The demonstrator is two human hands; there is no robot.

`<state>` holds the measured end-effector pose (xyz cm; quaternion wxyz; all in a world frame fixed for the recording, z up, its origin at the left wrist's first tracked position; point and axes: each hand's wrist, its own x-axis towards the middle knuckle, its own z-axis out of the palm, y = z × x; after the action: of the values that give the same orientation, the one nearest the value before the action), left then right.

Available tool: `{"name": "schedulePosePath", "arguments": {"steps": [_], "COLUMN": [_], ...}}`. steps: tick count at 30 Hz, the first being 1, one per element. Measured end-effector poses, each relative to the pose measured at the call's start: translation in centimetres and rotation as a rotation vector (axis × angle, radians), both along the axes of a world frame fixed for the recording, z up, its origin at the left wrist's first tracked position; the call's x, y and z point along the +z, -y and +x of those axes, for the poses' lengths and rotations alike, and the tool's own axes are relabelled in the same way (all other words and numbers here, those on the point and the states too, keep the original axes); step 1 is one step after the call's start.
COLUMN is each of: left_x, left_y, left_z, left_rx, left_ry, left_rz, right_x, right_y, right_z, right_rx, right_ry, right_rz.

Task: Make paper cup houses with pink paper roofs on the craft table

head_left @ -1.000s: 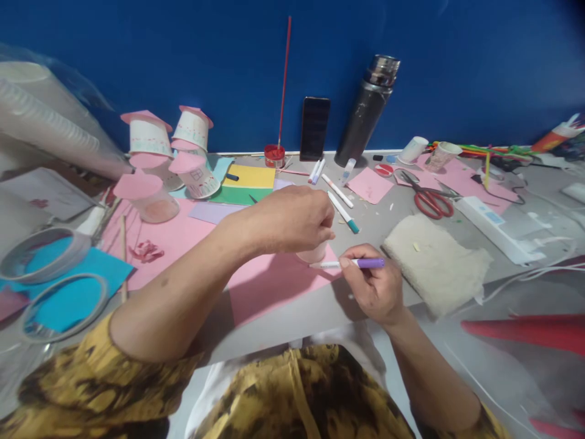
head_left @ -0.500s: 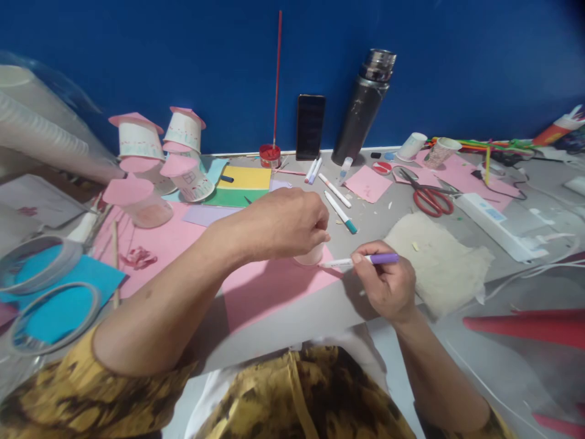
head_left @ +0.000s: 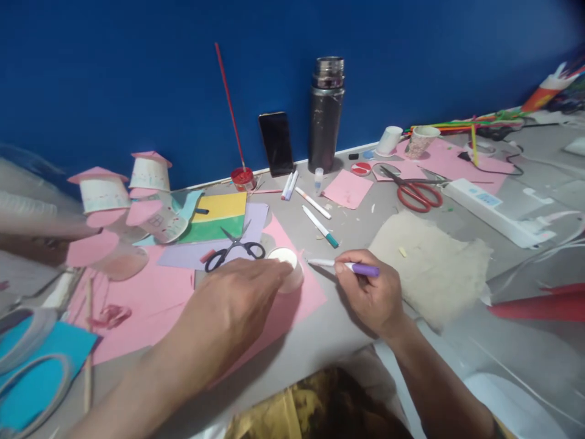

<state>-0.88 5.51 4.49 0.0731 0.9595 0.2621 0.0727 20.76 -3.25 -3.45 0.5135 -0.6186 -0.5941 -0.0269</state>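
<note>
A pink sheet of paper point(head_left: 299, 299) lies in front of me with a small white paper cup point(head_left: 296, 275) standing on it. My left hand point(head_left: 244, 289) grips the cup from its left side, with the thumb hidden from view. In my right hand point(head_left: 370, 289) is a marker point(head_left: 361, 269) with a purple end, pinched between thumb and fingers. Its tip points left, just over the right edge of the pink sheet, a little apart from the cup. Dark-handled scissors point(head_left: 235, 244) lie partly opened behind my left hand.
Several pink-topped paper cups point(head_left: 150, 172) stand at the left. Against the blue wall are a red pot point(head_left: 244, 178) with a stick, a phone point(head_left: 276, 143) and a flask point(head_left: 326, 119). Red-handled scissors point(head_left: 418, 196), a beige cloth point(head_left: 427, 268) and a power strip point(head_left: 496, 213) lie at the right.
My left hand has shifted from above the cup to its left side, so the cup's round end shows. The view has turned, bringing the dark-handled scissors into sight. The marker stays in my right hand.
</note>
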Motion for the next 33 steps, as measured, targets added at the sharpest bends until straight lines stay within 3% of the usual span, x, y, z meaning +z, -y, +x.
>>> {"name": "schedulePosePath", "arguments": {"steps": [7,18,27,33], "left_x": [-1.4,-1.1,-1.5,-1.6], "left_y": [0.5,1.0,1.0,1.0], "left_z": [-0.5,-0.3,-0.1,0.0], "left_rx": [-0.023,0.05,0.013,-0.015], "left_ry": [0.191,0.106,0.159,0.186], "left_rz": [0.087,0.027,0.164,0.208], "right_x": [-0.6,0.5,0.1,0.3], "right_y": [-0.1,1.2,1.4,1.9], "right_z": [0.1,-0.3,-0.8,-1.1], "right_rx": [0.1,0.084,0.018,0.065], "right_ry": [0.012,0.087,0.154,0.182], "right_rz": [-0.009,0.006,0.028,0.029]}}
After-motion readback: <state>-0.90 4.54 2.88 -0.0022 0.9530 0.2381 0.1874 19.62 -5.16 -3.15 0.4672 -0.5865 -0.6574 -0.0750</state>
